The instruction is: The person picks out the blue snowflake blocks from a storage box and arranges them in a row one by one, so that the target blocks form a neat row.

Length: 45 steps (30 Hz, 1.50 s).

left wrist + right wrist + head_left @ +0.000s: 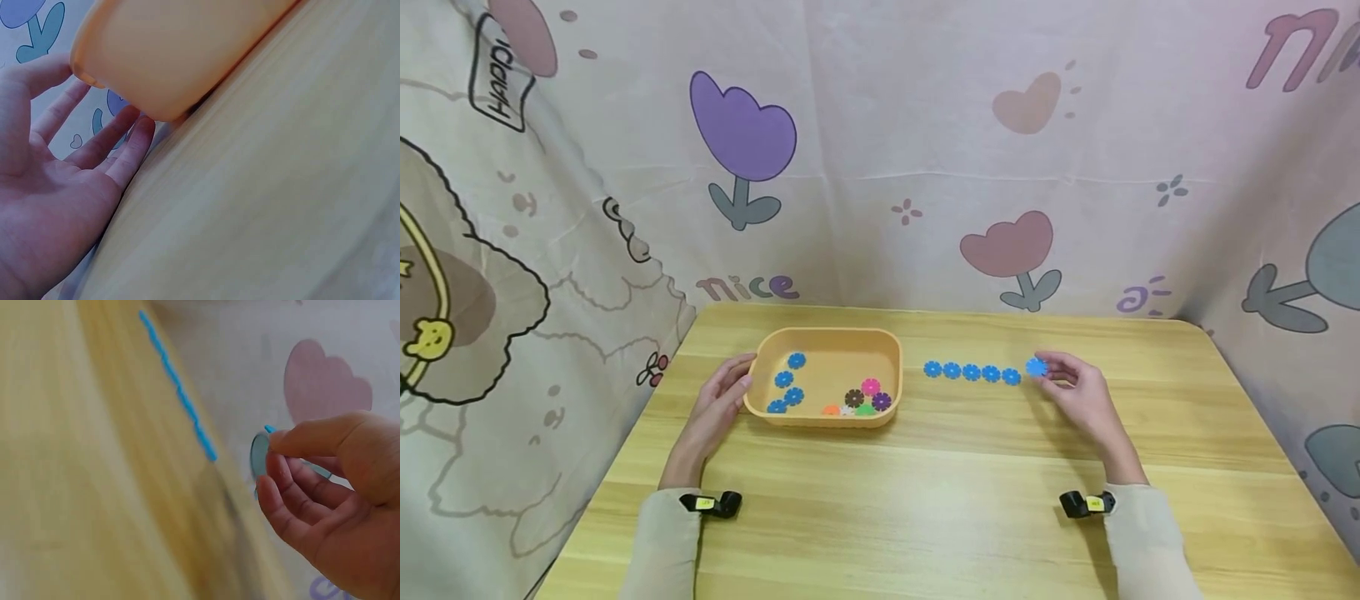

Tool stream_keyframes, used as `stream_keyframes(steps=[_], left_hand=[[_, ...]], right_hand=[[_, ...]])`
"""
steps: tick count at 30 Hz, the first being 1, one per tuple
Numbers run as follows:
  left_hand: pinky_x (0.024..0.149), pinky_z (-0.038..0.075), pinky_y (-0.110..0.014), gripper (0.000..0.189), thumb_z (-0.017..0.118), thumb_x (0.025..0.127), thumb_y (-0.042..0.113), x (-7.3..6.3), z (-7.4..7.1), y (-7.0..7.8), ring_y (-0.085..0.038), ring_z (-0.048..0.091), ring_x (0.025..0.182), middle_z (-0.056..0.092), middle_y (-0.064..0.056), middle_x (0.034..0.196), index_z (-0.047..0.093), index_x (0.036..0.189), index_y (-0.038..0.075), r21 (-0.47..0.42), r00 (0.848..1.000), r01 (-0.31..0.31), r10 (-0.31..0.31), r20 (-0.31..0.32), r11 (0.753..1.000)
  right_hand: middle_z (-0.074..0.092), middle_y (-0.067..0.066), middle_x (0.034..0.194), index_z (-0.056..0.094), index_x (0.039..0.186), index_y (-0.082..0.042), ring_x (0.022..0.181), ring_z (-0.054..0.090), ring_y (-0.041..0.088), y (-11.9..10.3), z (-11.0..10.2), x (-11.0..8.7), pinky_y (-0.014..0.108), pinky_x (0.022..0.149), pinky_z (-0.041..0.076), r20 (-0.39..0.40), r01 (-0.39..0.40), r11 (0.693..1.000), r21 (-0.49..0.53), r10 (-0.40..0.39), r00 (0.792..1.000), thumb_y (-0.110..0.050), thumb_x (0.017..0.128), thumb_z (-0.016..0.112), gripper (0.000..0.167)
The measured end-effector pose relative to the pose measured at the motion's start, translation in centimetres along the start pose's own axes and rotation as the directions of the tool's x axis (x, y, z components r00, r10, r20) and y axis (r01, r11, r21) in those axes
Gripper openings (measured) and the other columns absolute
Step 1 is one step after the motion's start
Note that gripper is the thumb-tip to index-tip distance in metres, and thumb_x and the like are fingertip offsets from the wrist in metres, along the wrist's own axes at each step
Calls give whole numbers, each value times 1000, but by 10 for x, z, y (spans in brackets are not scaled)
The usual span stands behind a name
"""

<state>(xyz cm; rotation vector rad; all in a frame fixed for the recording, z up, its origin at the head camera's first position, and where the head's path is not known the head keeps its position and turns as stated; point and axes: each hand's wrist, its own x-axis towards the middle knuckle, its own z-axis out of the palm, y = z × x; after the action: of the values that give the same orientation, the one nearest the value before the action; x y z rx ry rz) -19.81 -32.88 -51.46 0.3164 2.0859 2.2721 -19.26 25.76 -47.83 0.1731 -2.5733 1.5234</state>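
While the left hand (718, 407), outspread, touches a basin (841, 360) of multicoloured discs (853, 398), the right hand (1084, 398) pinches a blue disc (1036, 367).

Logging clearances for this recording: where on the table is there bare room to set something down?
The table is bare between the sleeves, nearside of the tray, and right of the right hand. Crowded: the band from the left hand through tray and blue discs to the right hand.
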Motion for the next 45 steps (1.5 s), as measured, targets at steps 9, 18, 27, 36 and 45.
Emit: stream_keyframes(steps=[9,18,27,36,45], left_hand=[[102,52,-27,47,48,110,10,1,0,2,-22,49,135,36,-25,155,36,154,-2,-6,1000,-1,1,-15,1000],[101,52,-27,47,48,110,10,-1,1,2,-19,51,133,40,-22,153,37,154,-2,-4,1000,4,-4,-26,1000],[101,52,-27,48,48,110,11,-3,0,2,-20,50,134,37,-23,155,36,155,-1,7,1000,7,-7,-22,1000],[101,52,-28,48,48,110,10,-2,0,1,-24,49,136,36,-25,156,37,155,-1,4,1000,4,-4,-13,1000],[102,51,-28,48,49,110,12,0,0,1,-25,47,137,36,-24,156,37,155,0,-5,1000,15,-15,-9,1000]], right_hand=[[67,23,107,65,128,8,94,62,19,18,-3,5,9,80,51,32,-12,997,-73,14,999,1,92,74,38],[66,17,100,66,128,6,86,60,20,26,0,8,15,71,51,69,-37,993,-112,45,997,-5,94,75,37],[64,16,101,68,125,5,84,57,21,27,4,11,19,69,49,76,-30,983,-179,44,996,-6,93,76,34],[61,16,104,68,127,4,85,53,22,28,3,10,21,69,46,85,-36,979,-200,54,995,-6,94,74,34],[60,16,107,68,128,3,86,53,22,26,4,8,22,69,45,75,-54,978,-201,70,995,-7,95,74,35]])
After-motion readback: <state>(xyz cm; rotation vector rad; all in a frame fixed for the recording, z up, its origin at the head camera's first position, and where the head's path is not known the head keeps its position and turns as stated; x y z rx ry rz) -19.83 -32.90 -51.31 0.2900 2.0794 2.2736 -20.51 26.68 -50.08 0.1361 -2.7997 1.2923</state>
